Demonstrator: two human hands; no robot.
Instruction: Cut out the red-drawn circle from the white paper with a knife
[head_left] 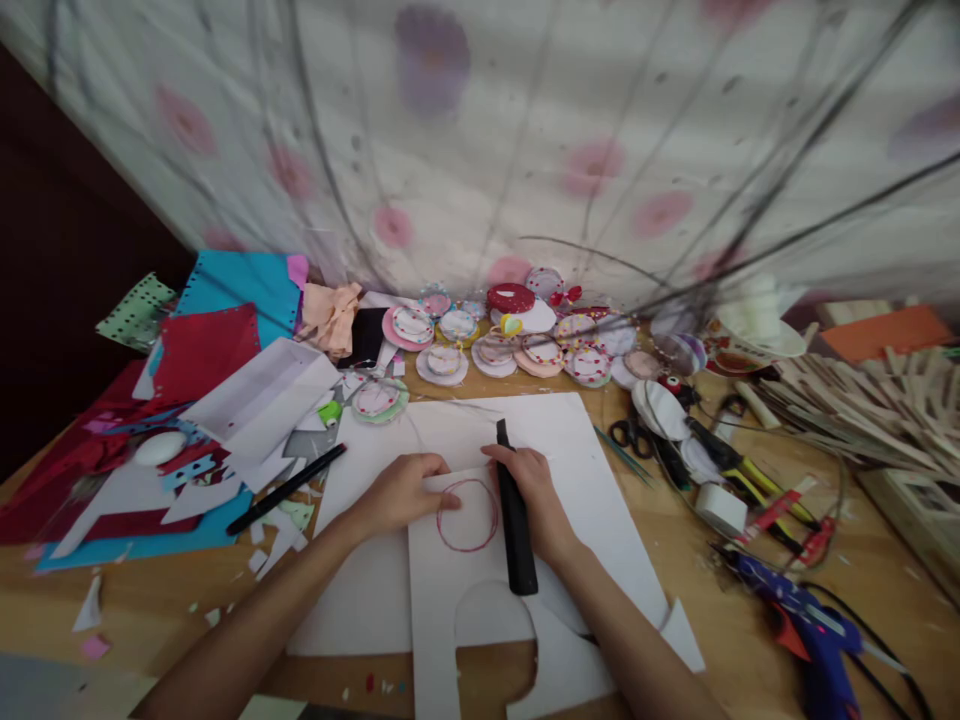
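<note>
A white card [435,610] with a curved cut-out along its lower part lies over a larger white sheet [360,600]. On its upper part is a red-pink drawn circle [467,549]. My left hand [409,492] pinches the card's upper left corner, thumb on top near the circle. Right of the circle, my right hand [534,495] is closed around a black cutter [517,540], which stands nearly lengthwise over the card. Whether its blade is out cannot be made out.
Small round decorated hats [442,364] line the back. Coloured felt and paper scraps [210,350] and a black pen [287,489] are at left. Scissors [632,437], white tape [721,508], yellow-black pliers [739,480] and a blue glue gun [806,620] are at right.
</note>
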